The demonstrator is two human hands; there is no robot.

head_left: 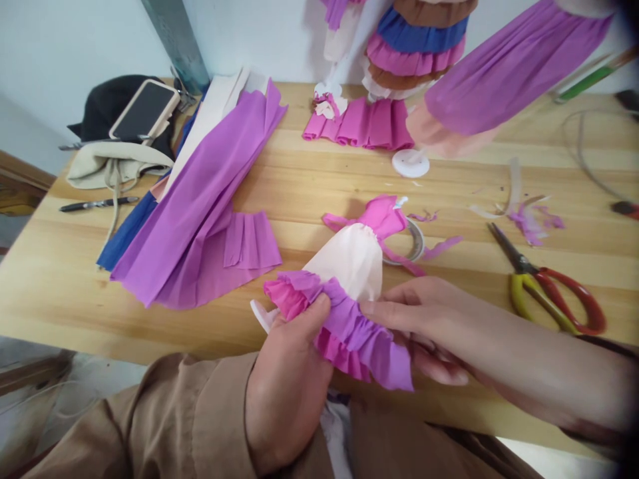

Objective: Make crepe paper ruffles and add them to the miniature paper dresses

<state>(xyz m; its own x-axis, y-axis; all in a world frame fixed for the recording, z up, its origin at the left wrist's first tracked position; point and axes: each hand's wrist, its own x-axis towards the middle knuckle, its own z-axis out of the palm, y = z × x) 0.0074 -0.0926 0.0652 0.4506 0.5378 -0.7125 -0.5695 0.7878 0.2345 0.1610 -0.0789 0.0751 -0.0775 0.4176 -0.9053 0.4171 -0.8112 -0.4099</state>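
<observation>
A small paper doll dress (352,263) lies near the table's front edge, with a pink bodice, a cream skirt and purple and pink ruffles at its hem. My left hand (289,379) grips the ruffled hem from below, thumb pressed on the purple frill. My right hand (424,319) comes in from the right, its fingers pinching the same frill beside the cream skirt. A white round base (260,314) pokes out left of the ruffles.
Sheets of purple, blue and cream crepe paper (200,199) lie at the left. Red and yellow scissors (549,293) rest at the right. A tape roll (414,241) sits behind the dress. A phone (144,110) on a bag and finished paper dresses (414,46) stand at the back.
</observation>
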